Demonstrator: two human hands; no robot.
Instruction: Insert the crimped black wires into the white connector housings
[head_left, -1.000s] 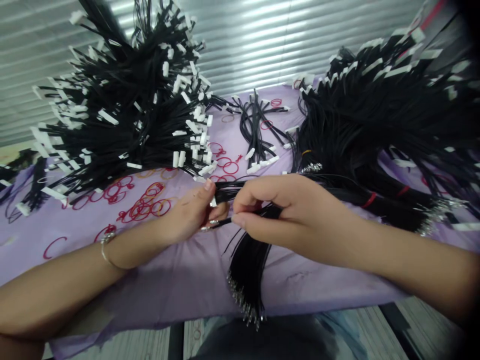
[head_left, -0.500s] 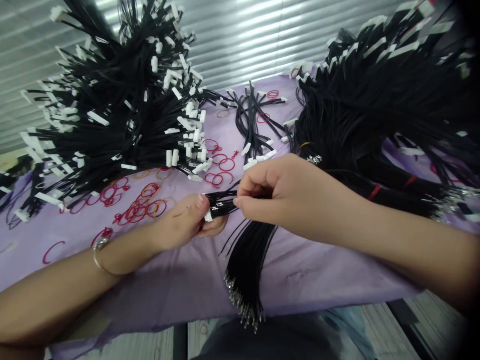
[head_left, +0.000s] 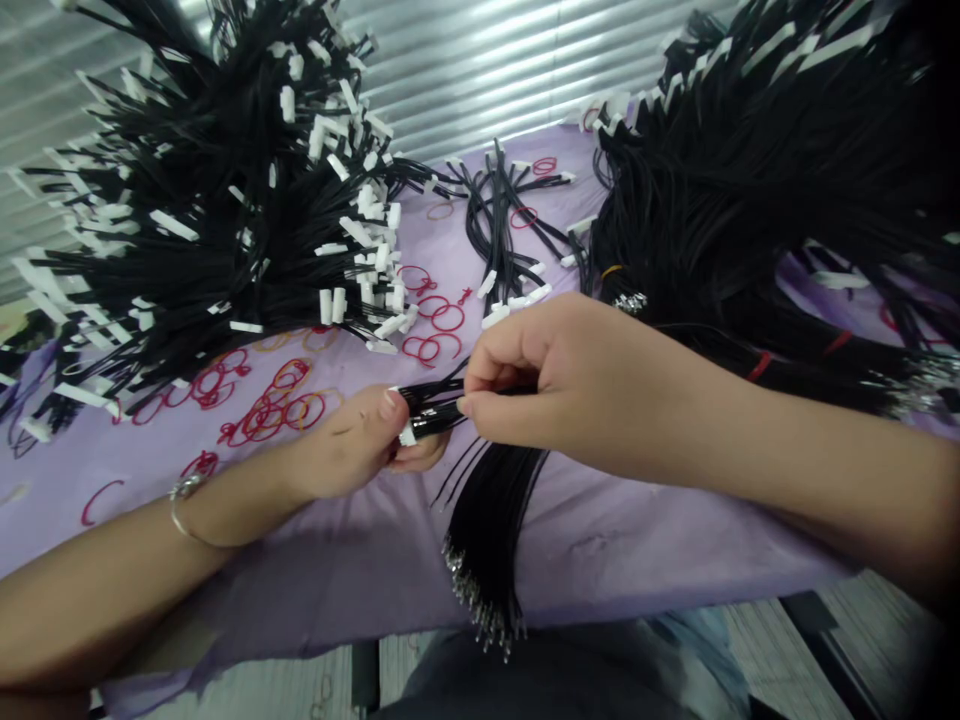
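My left hand (head_left: 360, 440) is closed around a white connector (head_left: 407, 433) with black wires running out of it to the right. Just right of it, my right hand (head_left: 517, 385) pinches black wires (head_left: 435, 415) between thumb and fingertips. Whether it grips one wire or several is hidden by the fingers. Below my right hand lies a fanned bundle of black wires (head_left: 495, 530) on the purple cloth, its bare metal tips (head_left: 480, 610) pointing toward me.
A tall heap of black wires with white connectors (head_left: 225, 220) stands at the left, another heap (head_left: 750, 180) at the right. Red rubber bands (head_left: 270, 405) are scattered on the purple tablecloth (head_left: 600, 550). A smaller bunch of connector wires (head_left: 499, 225) lies between the heaps. Blinds (head_left: 480, 70) hang behind.
The view has shifted a little, so most things sit slightly further left. Both hands keep the same grip on the wires and connector.
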